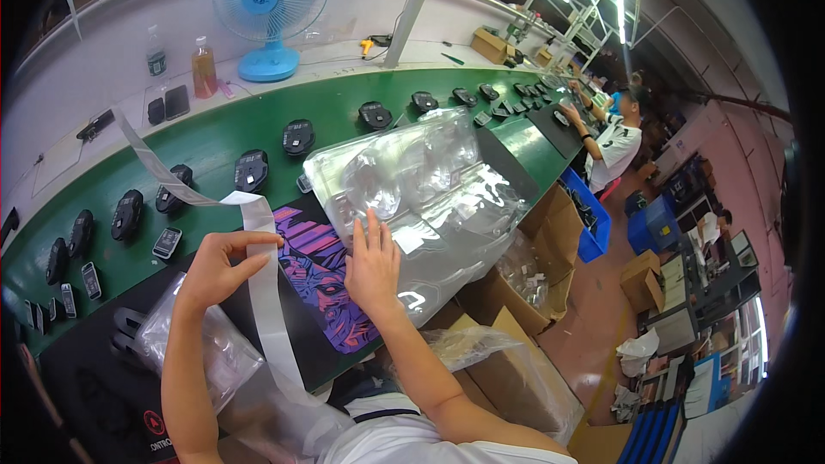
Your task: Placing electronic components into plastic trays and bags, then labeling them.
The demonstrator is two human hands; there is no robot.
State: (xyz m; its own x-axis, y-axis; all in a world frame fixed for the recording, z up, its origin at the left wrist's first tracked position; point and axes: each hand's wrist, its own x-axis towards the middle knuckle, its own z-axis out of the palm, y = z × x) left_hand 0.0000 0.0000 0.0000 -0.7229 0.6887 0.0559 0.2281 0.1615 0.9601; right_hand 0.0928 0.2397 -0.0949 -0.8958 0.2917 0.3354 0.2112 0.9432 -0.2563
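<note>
My left hand [219, 268] is pinched shut on the edge of a long white label strip [267, 309], which runs from the far left across the green belt and down to my lap. My right hand [373, 266] lies with fingers stretched out, its fingertips at the near left edge of clear plastic blister packs [421, 232]. Between my hands is a purple, pink and blue patterned mat [322, 292] on a black mat. Left of the strip lie more clear plastic packs [202, 348], partly behind my left forearm.
Black computer mice [252, 171] sit in a row along the green belt [339, 112], with small grey pieces nearby. Behind stand a blue fan [268, 62] and a bottle [204, 69]. To the right are a cardboard box [550, 249], a blue bin [595, 245] and a co-worker [614, 142].
</note>
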